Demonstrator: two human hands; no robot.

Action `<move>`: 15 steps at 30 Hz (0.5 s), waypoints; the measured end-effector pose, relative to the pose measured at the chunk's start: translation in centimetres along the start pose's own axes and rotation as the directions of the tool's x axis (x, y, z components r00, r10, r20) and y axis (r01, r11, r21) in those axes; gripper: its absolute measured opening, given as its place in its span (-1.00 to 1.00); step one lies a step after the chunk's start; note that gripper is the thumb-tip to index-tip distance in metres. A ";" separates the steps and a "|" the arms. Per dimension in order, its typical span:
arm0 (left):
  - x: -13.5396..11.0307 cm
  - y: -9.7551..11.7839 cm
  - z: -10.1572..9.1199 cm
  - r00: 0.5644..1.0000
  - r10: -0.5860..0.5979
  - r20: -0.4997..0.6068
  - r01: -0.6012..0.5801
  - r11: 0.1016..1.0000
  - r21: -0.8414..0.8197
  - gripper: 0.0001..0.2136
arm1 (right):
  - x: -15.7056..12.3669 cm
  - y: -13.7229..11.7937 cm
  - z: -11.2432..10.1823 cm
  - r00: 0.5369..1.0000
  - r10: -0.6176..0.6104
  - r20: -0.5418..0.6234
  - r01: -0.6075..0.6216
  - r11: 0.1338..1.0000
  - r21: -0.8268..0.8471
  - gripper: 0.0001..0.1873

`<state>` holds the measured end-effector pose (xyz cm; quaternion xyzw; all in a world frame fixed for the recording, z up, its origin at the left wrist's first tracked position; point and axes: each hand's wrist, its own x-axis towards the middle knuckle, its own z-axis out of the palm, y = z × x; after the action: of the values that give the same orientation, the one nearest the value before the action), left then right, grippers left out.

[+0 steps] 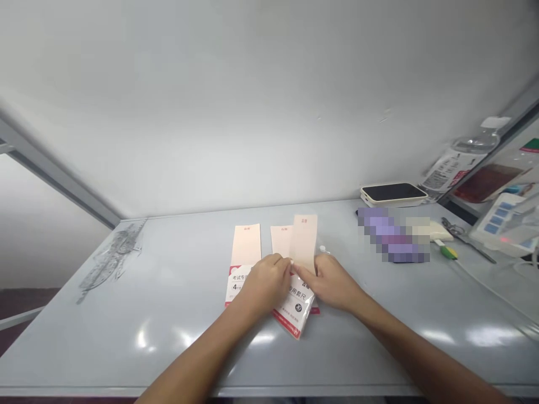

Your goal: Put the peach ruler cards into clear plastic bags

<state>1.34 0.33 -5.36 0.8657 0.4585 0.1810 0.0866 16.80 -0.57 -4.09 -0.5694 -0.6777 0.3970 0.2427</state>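
Note:
My left hand [272, 278] and my right hand [332, 280] meet at a red-and-white ruler set packet [295, 306], tilted a little above the table. Both hands are closed, thumbs and fingers pinching it near its upper edge. A pale cream card [304, 241] stands up from that packet between the hands. Behind it lies a second cream card [280, 238], its lower part mostly hidden. To the left, partly under my left hand, a similar packet [236, 286] lies flat with its own cream card [246, 244] showing above.
At the back right a phone [393, 193] rests on a pale object. A blurred purple item [387, 235], a cable with a green-yellow plug [448, 252] and a clear bottle [463, 160] are on that side. A drawing [113, 255] marks the grey table's left side.

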 end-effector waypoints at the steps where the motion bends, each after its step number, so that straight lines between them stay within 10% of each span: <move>1: 0.0 0.1 0.0 1.000 -0.014 -0.014 0.014 1.000 0.001 -0.78 | 0.0 0.0 0.0 1.000 -0.003 -0.002 0.003 1.000 -0.008 -0.64; 15: -0.1 -0.3 0.2 0.999 0.032 -0.015 -0.033 0.998 -0.051 -0.75 | 0.2 -0.1 -0.6 1.000 0.023 0.007 -0.023 0.993 0.114 -0.70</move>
<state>1.13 0.39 -5.72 0.8692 0.4402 0.2004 0.1026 17.15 -0.22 -3.68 -0.5612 -0.6480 0.4394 0.2684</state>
